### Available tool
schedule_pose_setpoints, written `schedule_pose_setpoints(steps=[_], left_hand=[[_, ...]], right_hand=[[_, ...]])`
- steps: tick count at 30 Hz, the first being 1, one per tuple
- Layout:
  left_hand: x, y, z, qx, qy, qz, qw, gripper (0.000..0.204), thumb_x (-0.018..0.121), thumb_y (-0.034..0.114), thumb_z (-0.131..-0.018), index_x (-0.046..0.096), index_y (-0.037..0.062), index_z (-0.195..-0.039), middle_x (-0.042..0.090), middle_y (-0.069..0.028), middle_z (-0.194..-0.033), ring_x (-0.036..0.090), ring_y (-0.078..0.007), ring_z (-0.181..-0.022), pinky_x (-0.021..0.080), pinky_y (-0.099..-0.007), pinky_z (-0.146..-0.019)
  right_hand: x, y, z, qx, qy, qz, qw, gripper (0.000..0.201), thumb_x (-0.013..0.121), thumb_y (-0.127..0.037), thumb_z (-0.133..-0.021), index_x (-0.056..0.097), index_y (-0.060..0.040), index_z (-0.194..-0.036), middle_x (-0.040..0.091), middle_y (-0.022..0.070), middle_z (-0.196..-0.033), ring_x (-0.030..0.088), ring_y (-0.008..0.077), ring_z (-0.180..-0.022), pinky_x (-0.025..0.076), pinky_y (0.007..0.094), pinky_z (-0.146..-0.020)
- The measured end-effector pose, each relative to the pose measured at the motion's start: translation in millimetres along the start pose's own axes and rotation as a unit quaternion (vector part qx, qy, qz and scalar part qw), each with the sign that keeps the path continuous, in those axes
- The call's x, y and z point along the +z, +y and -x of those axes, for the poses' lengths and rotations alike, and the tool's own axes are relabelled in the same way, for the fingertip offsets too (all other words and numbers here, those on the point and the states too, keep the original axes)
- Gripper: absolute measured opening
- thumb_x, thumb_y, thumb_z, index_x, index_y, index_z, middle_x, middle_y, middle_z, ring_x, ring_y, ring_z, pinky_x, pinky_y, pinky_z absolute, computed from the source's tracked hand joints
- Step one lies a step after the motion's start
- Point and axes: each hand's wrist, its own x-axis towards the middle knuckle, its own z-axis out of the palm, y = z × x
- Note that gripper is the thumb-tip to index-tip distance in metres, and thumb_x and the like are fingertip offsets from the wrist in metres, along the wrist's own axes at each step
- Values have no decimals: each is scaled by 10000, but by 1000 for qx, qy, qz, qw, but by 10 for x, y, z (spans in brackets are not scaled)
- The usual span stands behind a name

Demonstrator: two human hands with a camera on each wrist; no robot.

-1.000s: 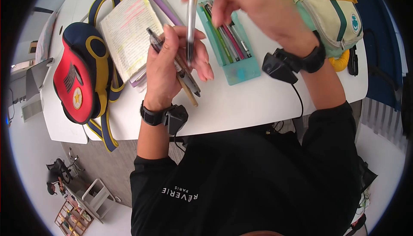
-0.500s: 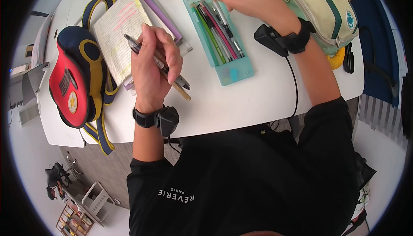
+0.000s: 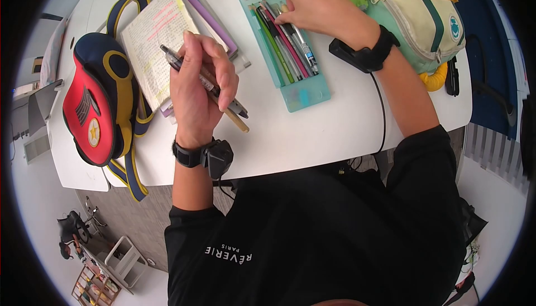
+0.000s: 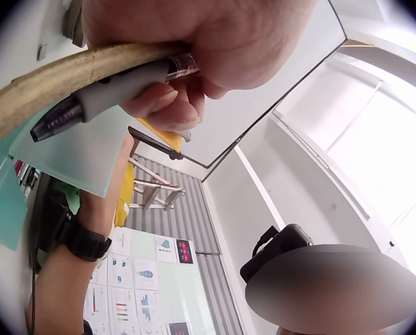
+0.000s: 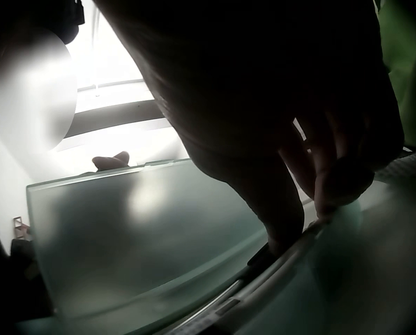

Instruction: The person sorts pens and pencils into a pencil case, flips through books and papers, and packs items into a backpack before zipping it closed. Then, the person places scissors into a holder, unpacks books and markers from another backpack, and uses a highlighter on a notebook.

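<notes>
The fingers of the left hand (image 3: 198, 85) are curling round a small bundle: a slim pen with a grey grip and dark tip (image 4: 114, 94), and a tan, wood-coloured stick (image 3: 237, 119) lying alongside it. Both are slanting across the palm, their lower ends sticking out on the inner side, above the table.

The forefinger and thumb of the right hand (image 3: 321, 7) are standing apart, the thumb touching the pens inside an open, translucent teal plastic pencil case (image 3: 293, 103); its other fingers are too dark in the wrist view to tell. Inside the case a bright green pencil (image 3: 273, 43), a magenta pencil (image 3: 291, 43) and a white-barrelled pen (image 3: 308, 53) are lying lengthwise — side by side with other slim pens.

Each wrist is wearing a black camera (left (image 3: 216, 158), right (image 3: 352, 55)). Beyond the left hand, a page highlighted in pink and yellow (image 3: 159, 32) is lying beside a purple-edged book (image 3: 207, 18); farther out, a red-and-navy bag with yellow trim (image 3: 106, 99) is resting near the edge. Past the right hand, a cream-and-mint backpack with a yellow flap (image 3: 410, 21) is sitting on the white table (image 3: 268, 144).
</notes>
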Motion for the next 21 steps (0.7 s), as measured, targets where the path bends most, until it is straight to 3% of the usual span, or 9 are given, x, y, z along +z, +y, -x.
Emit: schedule_pose_setpoints(steps=[4,6,10,12,13,15,21], left_hand=[[1,5,-2,-1,4,-5,1000,424,311,358,-1096,531,33,-937,521,-86,-587,391,-152,-333,318,-251,-347],[-6,3,-5,1,3,-5,1000,424,312,359,-1096,531,33,-936,521,-86,-586,390,-151,-332,318,-251,-347],[-9,-6,-8,1,0,-5,1000,425,315,360,-1095,529,31,-932,522,-87,-588,389,-150,-332,317,-251,-346],[-3,-7,-6,-1,1,-3,1000,424,316,359,-1095,528,31,-931,523,-88,-589,389,-150,-333,317,-251,-346],[0,-8,-5,-2,3,-2,1000,424,317,359,-1095,527,30,-931,524,-89,-590,389,-151,-333,317,-251,-346],[-8,-10,-10,-2,4,-4,1000,421,318,358,-1095,528,31,-933,524,-90,-591,390,-151,-333,317,-251,-346],[-10,-15,-10,0,6,-10,1000,411,320,354,-1095,532,38,-940,526,-87,-591,394,-151,-334,318,-250,-347]], right_hand=[[-130,-35,-4,51,-26,-19,998,273,772,-196,-746,620,27,-788,647,232,-808,639,401,-817,502,452,-709],[-306,-89,-10,80,-134,-15,988,320,788,-246,-748,630,30,-784,653,235,-822,644,402,-815,503,441,-709],[-471,-128,38,56,-205,-8,977,345,776,-282,-766,644,36,-779,660,234,-834,649,402,-821,502,437,-706],[-326,-115,37,83,-231,86,965,317,830,-226,-765,621,11,-731,608,115,-652,593,235,-562,440,337,-521],[-316,-119,37,84,-231,87,965,317,830,-226,-765,621,11,-731,608,115,-652,593,235,-562,440,337,-521],[-304,-128,39,72,-235,61,967,407,839,-303,-708,666,62,-755,664,216,-741,671,371,-694,536,430,-631],[-251,-103,36,89,-223,75,968,481,859,-380,-677,674,54,-769,670,204,-737,680,368,-700,542,435,-648]])
